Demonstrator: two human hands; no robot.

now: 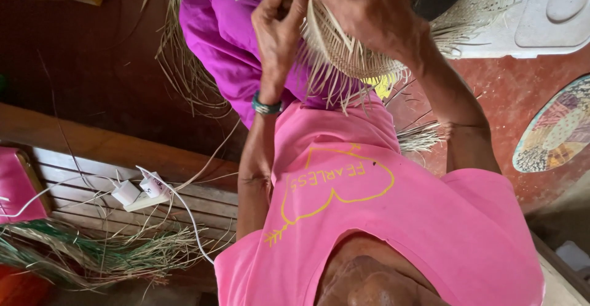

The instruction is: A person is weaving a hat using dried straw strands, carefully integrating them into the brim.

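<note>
**Entry: 2 bare hands at a straw weaving, head view**

1. Left hand [278, 26]: a beaded bracelet [267, 105] sits at the wrist. The grip is closed, with fingertips pinched together on pale loose strands [310, 17] at the near edge of the weaving.
2. Right hand [372, 11]: it lies over the top of the weaving, back of the hand to the camera. The fingers run under the work and past the top edge, so I cannot tell whether this grip is clamped or loose.
3. Woven straw piece [353, 57]: rounded and tan, with a fringe of unwoven ends hanging from its lower rim. It is held up over the lap, directly under the right hand and touching the left hand's fingertips on its left side.
4. Purple cloth [215, 29]: spread across the lap, behind and below the weaving.
5. Pink shirt [381, 220]: fills the lower middle.
6. Slatted wooden surface [203, 204]: at the left, carrying a white power strip [138, 195] with 2 plugs, a white cable [187, 210] and a bundle of dry grass [92, 250].
7. Pink case [15, 186]: at the far left edge.
8. Round patterned mat [559, 134]: on the red floor [510, 91] at the right, well apart from both hands.
</note>
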